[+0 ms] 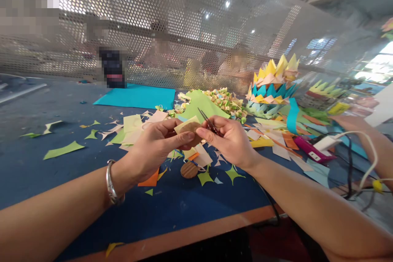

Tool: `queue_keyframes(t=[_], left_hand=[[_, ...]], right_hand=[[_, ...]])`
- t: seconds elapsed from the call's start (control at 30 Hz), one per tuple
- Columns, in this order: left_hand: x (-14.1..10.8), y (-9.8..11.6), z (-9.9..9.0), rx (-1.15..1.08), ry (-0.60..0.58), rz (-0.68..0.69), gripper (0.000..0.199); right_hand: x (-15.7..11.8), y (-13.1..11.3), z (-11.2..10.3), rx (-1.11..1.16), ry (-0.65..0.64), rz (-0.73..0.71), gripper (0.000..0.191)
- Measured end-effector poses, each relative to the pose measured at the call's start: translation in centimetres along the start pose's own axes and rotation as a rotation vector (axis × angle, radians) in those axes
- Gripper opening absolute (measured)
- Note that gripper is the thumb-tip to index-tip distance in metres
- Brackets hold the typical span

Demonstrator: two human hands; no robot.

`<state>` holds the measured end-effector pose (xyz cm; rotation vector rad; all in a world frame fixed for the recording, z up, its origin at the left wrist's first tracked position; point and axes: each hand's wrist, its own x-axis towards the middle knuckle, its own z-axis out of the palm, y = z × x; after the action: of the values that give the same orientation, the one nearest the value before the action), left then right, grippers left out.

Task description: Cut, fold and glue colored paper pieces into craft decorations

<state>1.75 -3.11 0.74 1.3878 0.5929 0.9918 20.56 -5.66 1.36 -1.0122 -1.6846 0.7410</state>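
My left hand (156, 141), a silver bangle on its wrist, pinches a small pale yellow paper piece (182, 124) together with a round brown disc (194, 127). Closed around dark scissors (208, 120) is my right hand (229, 137); the blades point up and to the left. Its thumb tip meets the disc's right edge, and the scissors' handles are hidden in the palm. Below the hands, a second round brown disc (189, 170) with a ridged surface lies on the blue table (172, 213) among green star-shaped paper offcuts (205, 177).
Behind my hands lie a green sheet (201, 104), a pile of small folded pieces (227, 104) and a turquoise sheet (138, 96). Layered pointed paper stacks (273, 86) stand right. A magenta power strip (315, 150) with cables lies near another person's arm (365, 139).
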Motion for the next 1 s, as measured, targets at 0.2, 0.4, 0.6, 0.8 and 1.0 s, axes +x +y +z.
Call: queue_keyframes(t=[0.2,0.4,0.6,0.8,1.0], left_hand=[[-0.1,0.0,0.1,0.023,0.015,-0.003,0.011],[0.3,-0.3,-0.7,0.023,0.024,-0.019,0.013],[0.6,0.0,-1.2,0.048,0.062,0.028,0.013],[0.5,0.2,-1.0,0.027,0.028,0.031,0.012],[0.4,-0.1,-1.2,0.056,-0.036,0.068,0.013]], right_hand=[[0.1,0.0,0.0,-0.038,0.011,0.003,0.024],[0.2,0.4,-0.2,-0.011,-0.073,0.027,0.030],[0.1,0.7,-0.6,0.169,-0.147,0.020,0.040],[0.0,0.6,-0.8,0.135,-0.187,0.068,0.041],[-0.1,0.2,-0.8,0.085,-0.193,0.047,0.042]])
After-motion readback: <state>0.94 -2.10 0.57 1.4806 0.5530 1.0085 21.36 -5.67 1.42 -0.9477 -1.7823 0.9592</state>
